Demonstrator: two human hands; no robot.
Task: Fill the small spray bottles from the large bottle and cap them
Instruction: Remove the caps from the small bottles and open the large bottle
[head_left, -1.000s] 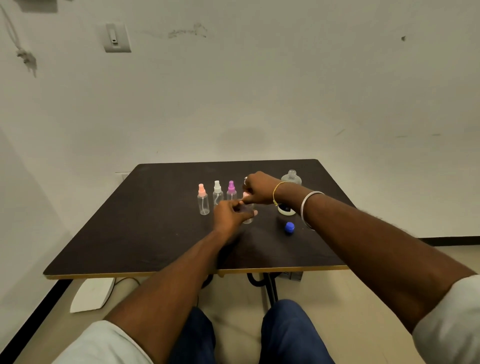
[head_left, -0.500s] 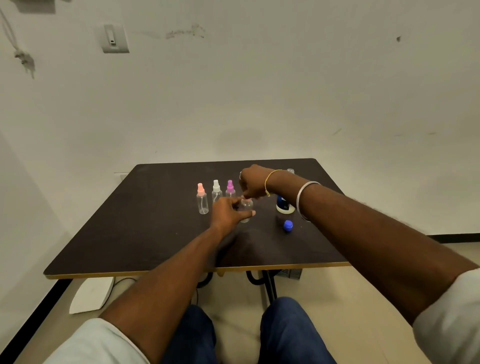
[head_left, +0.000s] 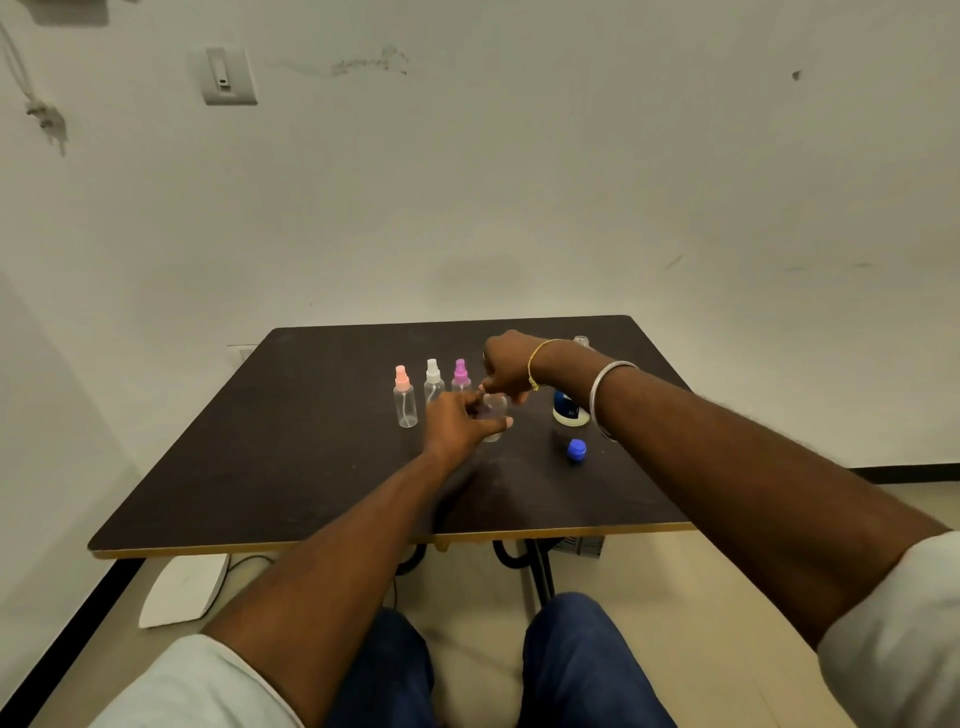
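The left hand (head_left: 457, 423) kept its fingers wrapped round the fourth bottle (head_left: 494, 406), standing it on the counter (head_left: 311, 467) just right of the pink bottle (head_left: 405, 400), white bottle (head_left: 434, 376) and purple bottle (head_left: 461, 374), all three with spray heads on. What had changed was the right hand (head_left: 511, 364). A second earlier it sat hard down over the top of the fourth bottle. Now it had drawn up and a little away, so that the clear neck showed beneath its knuckles. Its fingers were curled in tight above that neck, but whether they pinched a spray head I couldn't tell; nothing coloured showed between them. The right forearm had also swung across the large bottle (head_left: 569, 408), which stood open behind it near the right edge, only its blue-labelled base and the tip of its neck peeping out. The blue cap (head_left: 576, 449) lay where it had been, on the counter in front of that bottle. To my eye the top of the fourth bottle had just been worked loose or was about to be set on; the liquid level was too faint to say which. If it was coming off, pouring from the large bottle would be next. If it was going on, this looked like the last of the four to cap.
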